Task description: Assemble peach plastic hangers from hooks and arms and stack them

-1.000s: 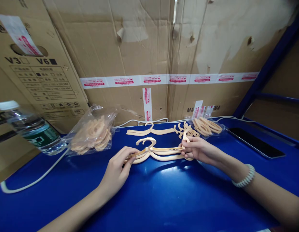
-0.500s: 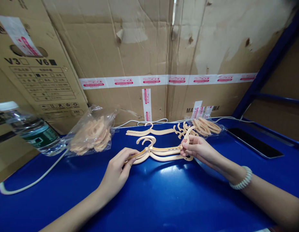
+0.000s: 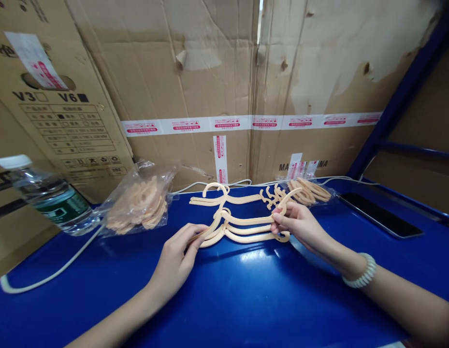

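Observation:
A cream plastic hanger (image 3: pixel 242 220) is held just above the blue table (image 3: pixel 224 290), over a second like hanger (image 3: pixel 246 237) lying flat. My left hand (image 3: pixel 177 253) pinches the left tip of the hanger. My right hand (image 3: pixel 300 224) is closed on the right end, next to a small curved clip piece (image 3: pixel 293 195). The held hanger's hook (image 3: pixel 214 187) is tilted up and back. Another cream hanger (image 3: pixel 227 198) lies behind them.
A clear bag of cream hanger parts (image 3: pixel 139 203) lies at the left, a smaller bag (image 3: pixel 309 190) at the back right. A water bottle (image 3: pixel 46 198) lies far left, a white cable (image 3: pixel 46 275) runs along the table, a phone (image 3: pixel 380 215) at right. Cardboard boxes (image 3: pixel 217 87) wall the back.
The upper hanger has been tipped up, so its hook now points higher and further back. Both hands stay at the ends, the right one slightly raised.

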The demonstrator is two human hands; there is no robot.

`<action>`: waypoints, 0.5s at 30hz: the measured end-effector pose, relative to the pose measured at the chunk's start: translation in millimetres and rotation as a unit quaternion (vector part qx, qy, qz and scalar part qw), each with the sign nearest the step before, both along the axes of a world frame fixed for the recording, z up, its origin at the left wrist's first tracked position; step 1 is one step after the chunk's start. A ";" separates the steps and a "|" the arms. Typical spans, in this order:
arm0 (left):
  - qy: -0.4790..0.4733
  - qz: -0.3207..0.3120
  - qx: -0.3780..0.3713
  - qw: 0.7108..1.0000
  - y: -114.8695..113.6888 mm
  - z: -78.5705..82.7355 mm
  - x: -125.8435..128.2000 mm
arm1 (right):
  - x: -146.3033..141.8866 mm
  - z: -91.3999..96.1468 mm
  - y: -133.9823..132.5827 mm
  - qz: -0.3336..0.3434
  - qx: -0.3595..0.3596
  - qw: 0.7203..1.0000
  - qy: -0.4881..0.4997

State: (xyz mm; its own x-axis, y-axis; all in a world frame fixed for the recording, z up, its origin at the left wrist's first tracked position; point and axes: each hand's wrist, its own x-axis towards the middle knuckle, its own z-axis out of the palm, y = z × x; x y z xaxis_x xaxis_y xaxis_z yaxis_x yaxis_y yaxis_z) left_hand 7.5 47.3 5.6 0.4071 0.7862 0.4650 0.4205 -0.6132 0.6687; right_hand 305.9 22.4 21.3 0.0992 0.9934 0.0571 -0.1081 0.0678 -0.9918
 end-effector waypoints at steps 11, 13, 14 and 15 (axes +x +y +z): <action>0.041 0.031 0.044 0.998 3.1 18.3 -6.5 | 26.0 17.3 6.2 0.037 0.039 0.997 0.063; 0.048 0.043 0.068 0.996 6.8 25.6 -11.4 | 49.5 27.3 6.0 0.059 0.044 0.997 0.028; 0.054 0.048 0.082 0.994 8.7 29.0 -14.0 | 62.1 32.5 5.9 0.087 0.046 0.995 -0.010; 0.063 0.049 0.094 0.992 10.4 32.0 -16.6 | 74.0 37.5 6.4 0.104 0.038 0.993 -0.032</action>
State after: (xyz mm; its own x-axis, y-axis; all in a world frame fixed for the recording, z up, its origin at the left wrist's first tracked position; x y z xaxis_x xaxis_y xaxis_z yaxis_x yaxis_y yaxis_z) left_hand -9.1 57.7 37.7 0.3971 0.7284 0.5583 0.5569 -0.6748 0.4842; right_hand 379.9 28.7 58.8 -0.1142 0.9845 0.1331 -0.0642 0.1264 -0.9899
